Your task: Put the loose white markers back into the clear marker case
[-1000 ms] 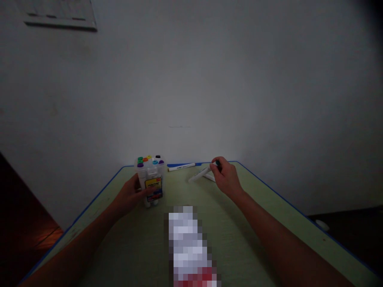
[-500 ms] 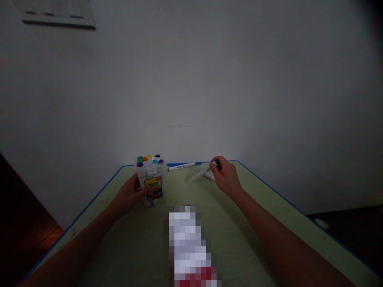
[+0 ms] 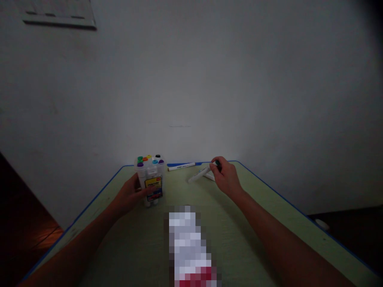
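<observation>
My left hand (image 3: 128,195) grips the side of a clear plastic pack of markers (image 3: 152,175), which stands upright on the table with several coloured caps showing at its top. My right hand (image 3: 226,177) is shut around a white marker (image 3: 198,175) with a dark cap, and the marker's far end tilts down toward the tabletop. A second white marker (image 3: 210,177) lies partly beneath that hand. A white marker with a blue cap (image 3: 181,166) lies along the far edge, between my hands but apart from both.
The green tabletop (image 3: 239,227) has a blue edge and narrows toward a white wall (image 3: 191,79). A pixelated white and red object (image 3: 188,247) lies on the table nearest me. A pale panel (image 3: 60,14) hangs high on the wall, and dark floor shows on both sides.
</observation>
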`<state>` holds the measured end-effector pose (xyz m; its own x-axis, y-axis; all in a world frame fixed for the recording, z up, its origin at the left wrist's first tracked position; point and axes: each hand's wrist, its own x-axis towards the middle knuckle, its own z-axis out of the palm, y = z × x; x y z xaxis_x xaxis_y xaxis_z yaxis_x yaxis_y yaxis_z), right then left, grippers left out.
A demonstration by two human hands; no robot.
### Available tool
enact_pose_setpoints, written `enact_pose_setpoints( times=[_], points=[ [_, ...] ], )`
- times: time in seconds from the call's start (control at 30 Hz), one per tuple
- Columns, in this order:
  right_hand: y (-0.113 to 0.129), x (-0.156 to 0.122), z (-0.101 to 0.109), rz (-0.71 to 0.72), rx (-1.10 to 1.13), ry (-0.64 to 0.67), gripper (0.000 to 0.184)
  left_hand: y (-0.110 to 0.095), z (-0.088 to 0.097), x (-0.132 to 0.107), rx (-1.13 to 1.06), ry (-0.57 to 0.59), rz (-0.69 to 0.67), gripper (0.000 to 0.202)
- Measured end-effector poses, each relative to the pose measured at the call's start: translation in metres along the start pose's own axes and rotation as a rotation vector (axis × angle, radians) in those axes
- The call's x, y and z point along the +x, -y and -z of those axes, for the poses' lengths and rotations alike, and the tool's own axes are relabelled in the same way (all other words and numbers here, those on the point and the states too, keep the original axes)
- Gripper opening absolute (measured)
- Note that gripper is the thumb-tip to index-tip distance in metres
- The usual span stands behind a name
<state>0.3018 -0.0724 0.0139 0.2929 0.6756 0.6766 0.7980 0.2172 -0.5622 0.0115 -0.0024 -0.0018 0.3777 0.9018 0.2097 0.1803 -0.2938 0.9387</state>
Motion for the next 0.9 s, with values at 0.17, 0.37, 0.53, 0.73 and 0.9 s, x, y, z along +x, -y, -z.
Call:
enact_pose_setpoints(
  times=[0.17, 0.37, 0.53, 0.73, 0.9],
  points=[
    [0.0005, 0.0002, 0.0003, -0.003, 0.003, 0.006, 0.019, -0.0021, -0.0013, 0.0007, -0.012, -0.016, 0.015, 0.056],
    [0.0014, 0.0004, 0.0006, -0.003, -0.007, 0.01, 0.019, -0.0006, -0.002, -0.0005, -0.047, -0.008, 0.01, 0.058],
    [0.0006, 0.0004, -0.0001, -0.002, -0.006, -0.002, 0.019, -0.0005, -0.0014, 0.0, -0.01, -0.01, 0.003, 0.057],
    [-0.0012, 0.0008, -0.0005, -0.003, -0.006, 0.004, 0.019, -0.001, -0.0007, 0.0007, 0.004, -0.005, 0.005, 0.055],
    [-0.0012, 0.0007, -0.0005, 0.004, -0.003, 0.002, 0.019, -0.0007, -0.0011, 0.0003, -0.005, -0.018, -0.005, 0.057]
  ],
)
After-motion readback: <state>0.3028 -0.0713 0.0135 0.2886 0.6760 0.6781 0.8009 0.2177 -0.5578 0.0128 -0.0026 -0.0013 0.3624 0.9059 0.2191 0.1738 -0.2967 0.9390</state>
